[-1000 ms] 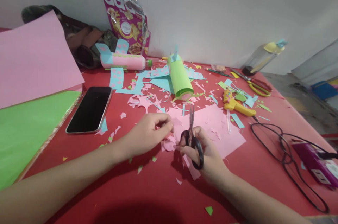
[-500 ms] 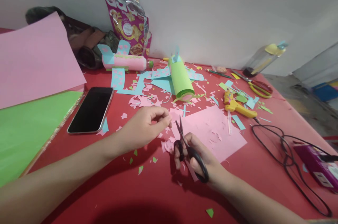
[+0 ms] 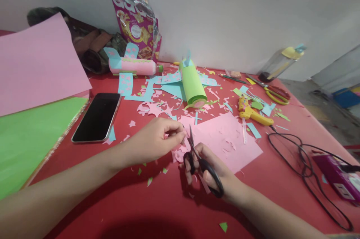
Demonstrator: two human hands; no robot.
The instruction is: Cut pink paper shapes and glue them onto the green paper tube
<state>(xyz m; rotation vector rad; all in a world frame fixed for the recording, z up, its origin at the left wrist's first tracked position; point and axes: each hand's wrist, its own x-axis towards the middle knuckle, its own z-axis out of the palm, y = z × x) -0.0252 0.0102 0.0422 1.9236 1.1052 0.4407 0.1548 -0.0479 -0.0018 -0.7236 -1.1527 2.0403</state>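
Note:
My right hand grips black-handled scissors, their blades spread a little and pointing away from me. Just left of the blades, my left hand pinches a tiny pink paper piece between thumb and finger; its outline is mostly hidden. Beneath the hands lie pink paper scraps. A pink paper sheet with small cuttings on it lies right of the scissors. Beyond the hands stands a green paper tube with blue wings, tilted toward me.
A phone lies left, beside large pink and green sheets. A pink bottle with blue paper fins lies behind. At right are a yellow glue gun, its looping cord, a purple power strip and more scissors.
The scissor blades have opened wider. My left hand has shifted slightly right and down, closer to the blades.

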